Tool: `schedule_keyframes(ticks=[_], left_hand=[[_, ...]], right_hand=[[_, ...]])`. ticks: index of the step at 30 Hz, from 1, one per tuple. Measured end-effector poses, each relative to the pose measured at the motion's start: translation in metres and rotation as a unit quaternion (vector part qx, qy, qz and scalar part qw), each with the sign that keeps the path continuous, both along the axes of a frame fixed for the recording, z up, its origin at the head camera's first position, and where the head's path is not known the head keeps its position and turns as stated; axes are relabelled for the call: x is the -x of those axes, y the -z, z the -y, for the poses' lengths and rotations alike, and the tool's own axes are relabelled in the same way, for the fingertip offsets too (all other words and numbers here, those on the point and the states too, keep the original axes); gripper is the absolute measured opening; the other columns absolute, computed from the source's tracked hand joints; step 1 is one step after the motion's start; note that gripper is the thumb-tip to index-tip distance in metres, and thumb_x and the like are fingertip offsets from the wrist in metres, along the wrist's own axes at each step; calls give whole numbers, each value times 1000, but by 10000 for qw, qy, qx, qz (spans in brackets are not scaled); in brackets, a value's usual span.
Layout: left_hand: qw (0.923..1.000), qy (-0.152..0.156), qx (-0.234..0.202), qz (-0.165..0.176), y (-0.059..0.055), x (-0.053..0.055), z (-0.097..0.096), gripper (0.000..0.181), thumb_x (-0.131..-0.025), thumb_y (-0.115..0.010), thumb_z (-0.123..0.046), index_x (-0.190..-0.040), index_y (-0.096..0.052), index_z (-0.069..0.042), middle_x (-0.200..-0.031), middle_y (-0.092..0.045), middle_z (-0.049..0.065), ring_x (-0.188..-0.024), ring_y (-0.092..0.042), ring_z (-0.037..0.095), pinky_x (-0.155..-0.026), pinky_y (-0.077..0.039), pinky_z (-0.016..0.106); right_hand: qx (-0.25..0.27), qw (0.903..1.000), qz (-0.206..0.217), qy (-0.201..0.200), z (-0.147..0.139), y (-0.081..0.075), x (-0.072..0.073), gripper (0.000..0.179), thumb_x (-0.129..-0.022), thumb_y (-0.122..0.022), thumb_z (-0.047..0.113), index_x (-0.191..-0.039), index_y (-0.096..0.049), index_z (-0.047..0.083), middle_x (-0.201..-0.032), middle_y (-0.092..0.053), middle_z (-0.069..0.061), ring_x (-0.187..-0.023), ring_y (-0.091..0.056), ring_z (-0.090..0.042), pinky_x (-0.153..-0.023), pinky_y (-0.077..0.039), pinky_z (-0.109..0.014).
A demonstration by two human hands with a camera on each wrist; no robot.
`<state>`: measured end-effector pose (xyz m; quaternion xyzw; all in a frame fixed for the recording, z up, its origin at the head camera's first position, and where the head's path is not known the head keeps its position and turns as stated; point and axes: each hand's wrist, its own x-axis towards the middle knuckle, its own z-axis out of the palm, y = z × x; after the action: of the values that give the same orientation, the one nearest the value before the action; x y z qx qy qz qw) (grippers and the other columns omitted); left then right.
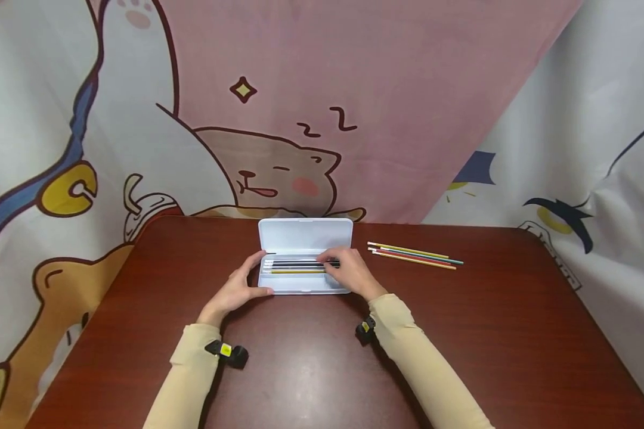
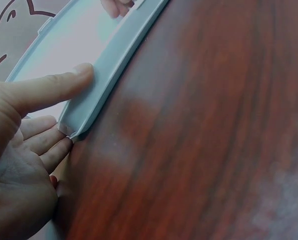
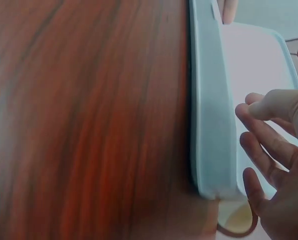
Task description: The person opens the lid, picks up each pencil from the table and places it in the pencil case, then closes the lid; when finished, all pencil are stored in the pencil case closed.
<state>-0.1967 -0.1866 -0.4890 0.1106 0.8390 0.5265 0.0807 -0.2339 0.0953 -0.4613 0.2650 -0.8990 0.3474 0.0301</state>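
While a pink-and-white printed cloth [image 1: 381, 71] filled the upper half of the frame, a glossy reddish-brown counter [image 1: 300, 369] spread across the lower half. Two cream sleeves [image 1: 424, 363] reached up from the bottom edge, one on each side of centre. At mid-frame a white pencil case [image 1: 300, 285] lay on the counter, its lid standing raised along the back. The left hand [image 1: 235, 293] gripped the case's left end, thumb on the front rim and fingers at the far side and corner. The right hand [image 1: 354, 274] was over the right part of the case, fingers loosely bent and thumb close to the index fingertip; whether it pinched a pencil, I could not tell. Right of the case, loose pencils [image 1: 413, 255] in yellow, teal and red lay close together on the counter. Inside the case, dark pencils [image 1: 295, 264] and a yellow pencil [image 1: 295, 272] lay side by side, white ends toward the left of the frame.
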Motion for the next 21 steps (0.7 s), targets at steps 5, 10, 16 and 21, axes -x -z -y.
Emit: schedule_keyframes(ticks=[5,10,16,21], left_hand=[[10000,-20,11,22,-1,0,-1,93,-75,-82,-13,-150,-28,-10,-152,-29,18,-139,-23,32,-111,-11,56],[10000,-51,-26,68,0,-1,-2,94,-75,-82,-9,-151,-26,-8,-153,-28,20,-139,-21,34,-111,-9,57],[10000,-75,-11,55,2,0,-1,94,-75,-81,-8,-151,-26,-7,-153,-28,21,-139,-21,34,-111,-9,57],[10000,-12,24,48,0,-1,0,93,-75,-82,-12,-151,-27,-10,-152,-29,18,-139,-22,32,-111,-10,56]], right_hand=[[305,9995,20,34,-21,2,-3,17,-86,-67,0,-101,-75,5,-98,-71,-4,-97,-60,-23,-86,-46,-40],[453,9988,-160,106,-38,8,-6,19,-83,-68,-1,-101,-74,6,-98,-68,-4,-96,-58,-24,-85,-45,-41],[611,9973,-312,268,-50,9,-9,21,-81,-68,-1,-100,-74,5,-102,-66,-8,-100,-57,-27,-89,-44,-43],[631,9969,-98,458,-61,8,-11,21,-81,-68,0,-102,-72,3,-106,-64,-11,-106,-56,-28,-94,-42,-45]])
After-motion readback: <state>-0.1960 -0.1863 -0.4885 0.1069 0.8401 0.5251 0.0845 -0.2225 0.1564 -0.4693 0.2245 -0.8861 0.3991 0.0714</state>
